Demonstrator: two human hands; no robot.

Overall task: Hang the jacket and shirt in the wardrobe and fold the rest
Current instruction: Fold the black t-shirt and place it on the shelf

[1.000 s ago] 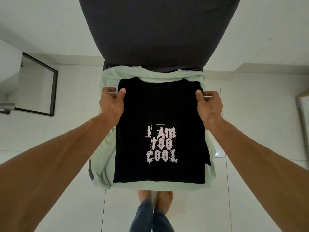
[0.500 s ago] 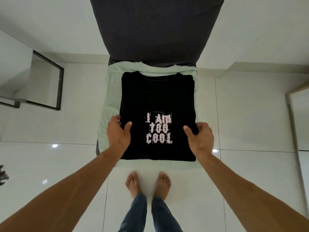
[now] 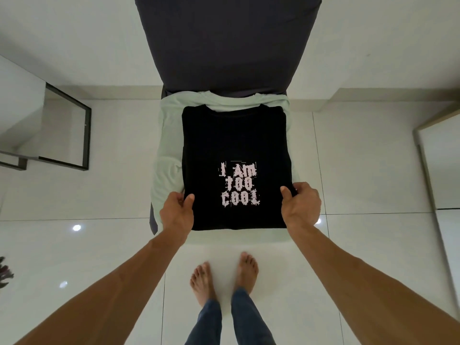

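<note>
A black T-shirt with pale lettering lies flat, its sides folded in, on top of a pale green garment spread over a dark chair seat. My left hand pinches the shirt's left edge near the bottom corner. My right hand pinches the right edge at the same height, thumb on top of the cloth. Both hands grip the lower part of the shirt.
The dark grey chair back rises behind the clothes. A black-framed mirror or glass panel leans at the left. A white door or panel edge stands at the right. My bare feet stand on glossy white tiles.
Both hands slid from the shirt's shoulders down its sides to the lower corners. The view pulled back, showing feet and more floor.
</note>
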